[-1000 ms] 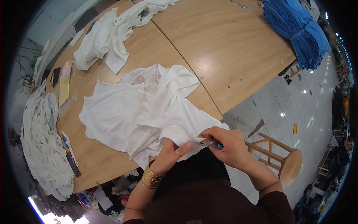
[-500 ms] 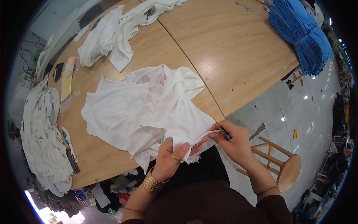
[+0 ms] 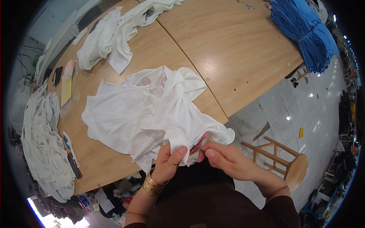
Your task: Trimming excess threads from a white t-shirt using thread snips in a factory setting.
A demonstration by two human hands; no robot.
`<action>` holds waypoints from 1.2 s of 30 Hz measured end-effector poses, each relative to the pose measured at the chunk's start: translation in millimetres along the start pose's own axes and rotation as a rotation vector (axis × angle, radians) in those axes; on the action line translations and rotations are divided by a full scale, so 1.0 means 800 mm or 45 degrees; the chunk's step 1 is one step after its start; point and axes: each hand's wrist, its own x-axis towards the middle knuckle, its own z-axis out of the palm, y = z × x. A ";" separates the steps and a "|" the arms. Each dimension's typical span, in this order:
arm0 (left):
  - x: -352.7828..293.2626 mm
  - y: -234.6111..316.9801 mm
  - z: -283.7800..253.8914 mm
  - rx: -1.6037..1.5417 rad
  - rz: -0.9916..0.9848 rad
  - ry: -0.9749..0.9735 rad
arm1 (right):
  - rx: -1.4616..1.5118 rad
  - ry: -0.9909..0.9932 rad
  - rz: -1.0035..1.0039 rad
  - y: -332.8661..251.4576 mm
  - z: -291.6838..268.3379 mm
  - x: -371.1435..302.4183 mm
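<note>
A white knit garment (image 3: 125,110) with faint pinkish round marks on its upper part lies crumpled on the table, its near end hanging over the front edge. My left hand (image 3: 167,163), with a ring and gold bangles, pinches that near end, where a frayed edge shows. Close beside those fingers, my right hand (image 3: 232,161) is closed round small thread snips (image 3: 197,148). Only the thin metal tip of the snips shows, at the cloth by the left fingertips; the fist hides the handle.
Piles of white cloth lie on the table (image 3: 213,45) at far left (image 3: 100,41) and along the left edge (image 3: 43,144). A tied blue cloth bundle (image 3: 304,36) sits at far right. A wooden stool (image 3: 296,171) stands on the tiled floor to the right.
My right hand has moved left and down, bringing the snips from the garment's right edge to my left fingertips. The cloth strip it held is loose, its corner lying to the right.
</note>
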 end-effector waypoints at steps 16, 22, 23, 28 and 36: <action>0.000 -0.018 -0.008 0.339 0.235 -0.013 | 0.165 -0.004 0.106 0.026 0.011 0.013; 0.000 -0.022 -0.015 0.206 0.138 0.029 | 0.329 0.061 0.129 0.014 0.008 0.008; 0.000 -0.020 -0.014 0.205 0.137 0.029 | 0.258 0.024 0.138 0.013 0.007 0.007; 0.002 -0.019 -0.013 0.165 0.153 0.045 | 0.171 -0.032 0.149 0.015 0.008 0.005; 0.000 -0.019 -0.014 0.186 0.175 0.018 | 0.149 -0.022 0.191 0.016 0.009 0.008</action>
